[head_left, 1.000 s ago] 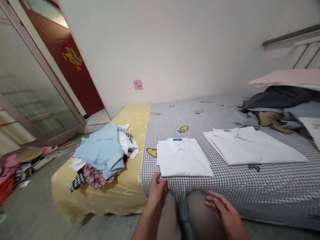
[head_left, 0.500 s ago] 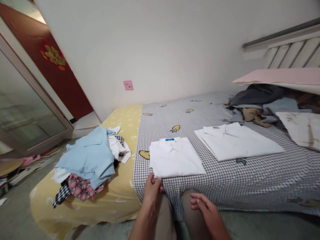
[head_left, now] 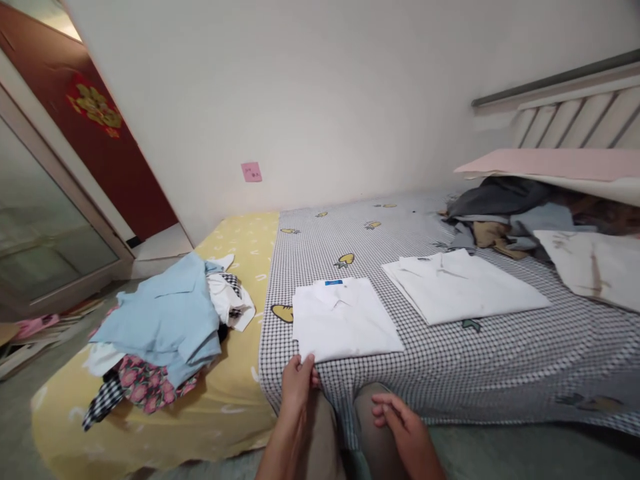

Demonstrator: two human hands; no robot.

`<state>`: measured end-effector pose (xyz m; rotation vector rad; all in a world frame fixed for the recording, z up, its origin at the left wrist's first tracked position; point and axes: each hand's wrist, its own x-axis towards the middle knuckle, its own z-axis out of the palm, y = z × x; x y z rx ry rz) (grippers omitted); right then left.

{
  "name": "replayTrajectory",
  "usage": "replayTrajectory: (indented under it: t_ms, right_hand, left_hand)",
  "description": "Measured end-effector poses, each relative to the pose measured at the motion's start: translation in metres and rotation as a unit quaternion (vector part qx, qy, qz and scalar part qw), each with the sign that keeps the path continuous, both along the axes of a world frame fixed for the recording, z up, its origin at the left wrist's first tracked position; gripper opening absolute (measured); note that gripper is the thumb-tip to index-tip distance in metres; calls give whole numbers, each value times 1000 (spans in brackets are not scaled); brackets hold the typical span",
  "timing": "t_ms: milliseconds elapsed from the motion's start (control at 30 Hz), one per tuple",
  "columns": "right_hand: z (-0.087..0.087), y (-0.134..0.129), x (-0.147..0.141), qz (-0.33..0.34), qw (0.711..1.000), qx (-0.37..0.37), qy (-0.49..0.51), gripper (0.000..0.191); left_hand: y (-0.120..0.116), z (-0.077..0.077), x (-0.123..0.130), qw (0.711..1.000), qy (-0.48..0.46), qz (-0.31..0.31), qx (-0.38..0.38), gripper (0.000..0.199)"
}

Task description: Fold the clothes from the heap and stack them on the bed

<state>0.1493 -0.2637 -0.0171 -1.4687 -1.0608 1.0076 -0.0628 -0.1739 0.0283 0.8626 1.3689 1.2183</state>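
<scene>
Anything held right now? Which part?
The left hand appears to pinch the near corner of the folded white shirt. The right hand is open and holds nothing.

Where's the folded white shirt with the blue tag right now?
In the head view, the folded white shirt lies near the front edge of the checked bedsheet, with the left hand at its near corner and a second white shirt to its right.

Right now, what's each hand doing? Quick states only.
Left hand: curled at the edge of the folded white shirt, can't tell if gripping.
Right hand: open, holding nothing.
</scene>
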Motion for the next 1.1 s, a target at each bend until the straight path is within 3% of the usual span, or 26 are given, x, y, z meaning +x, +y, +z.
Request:
replayTrajectory:
  t_ms: [400,567,700,1000,1100]
  right_hand:
    - [-6,8,1,-40,994,-3,105,43]
    - [11,26,21,-95,960,-63,256,56]
    - [27,45,39,-87,941,-88,314,59]
    - [38,73,49,-111,954,-165,225,48]
    - [43,79,54,-116,959,-161,201,54]
  left_hand:
    - [3,6,1,999,10,26,-39,41]
    - [5,9,-3,999,8,13,-51,55]
    - [4,9,-5,998,-2,17,-63,63]
    - [4,6,0,998,9,40,-46,64]
    - [6,6,-2,997,20,53,-55,60]
